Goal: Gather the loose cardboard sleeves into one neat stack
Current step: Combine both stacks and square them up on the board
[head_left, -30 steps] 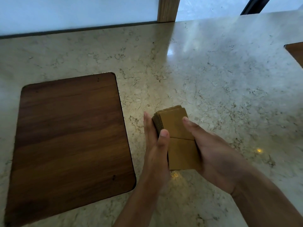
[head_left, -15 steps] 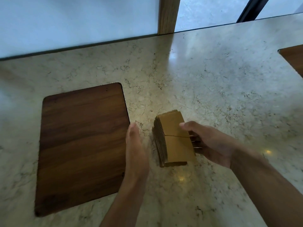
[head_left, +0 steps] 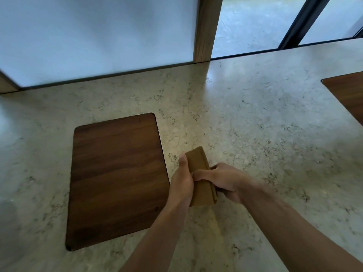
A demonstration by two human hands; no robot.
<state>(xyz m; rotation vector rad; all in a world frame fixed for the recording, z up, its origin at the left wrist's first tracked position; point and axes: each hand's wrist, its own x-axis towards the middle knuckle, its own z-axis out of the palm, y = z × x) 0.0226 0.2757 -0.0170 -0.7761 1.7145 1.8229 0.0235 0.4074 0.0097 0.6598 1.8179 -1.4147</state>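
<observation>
A: Hand state?
B: Both clamped on the stack of cardboard sleeves [head_left: 200,174]. Left hand [head_left: 181,180] gripped its left side, right hand [head_left: 223,180] wrapped the right side, thumb over the top.
A: Where was it?
B: Just right of the wooden inset panel [head_left: 117,179], edges apart. Can't tell if it touched the marble countertop [head_left: 255,124].
A: Room to move?
B: Open marble far and right. Second wooden panel [head_left: 347,95] well apart at the right edge. Frosted glass panel [head_left: 98,36] and wooden post [head_left: 206,28] ran along the back.
</observation>
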